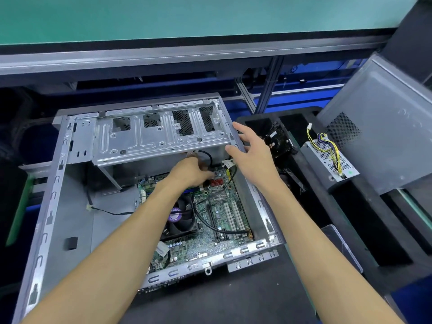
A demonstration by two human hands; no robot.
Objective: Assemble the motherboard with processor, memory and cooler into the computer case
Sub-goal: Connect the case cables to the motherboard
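- One green printed-circuit motherboard (217, 220) lies inside the one open grey metal computer case (53, 206), carrying one black square cooler fan (180, 218).
- Left hand (189, 171): fingers pinching black cables (208, 155) above the board.
- Right hand (252, 155): fingers spread, resting on the case's right wall.

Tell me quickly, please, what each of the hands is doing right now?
Left hand: closed around cables above the motherboard.
Right hand: open, fingers spread, holding nothing, at the case edge.

One computer case (58, 183), one motherboard (217, 220), one cooler (180, 218), two hands (252, 157).
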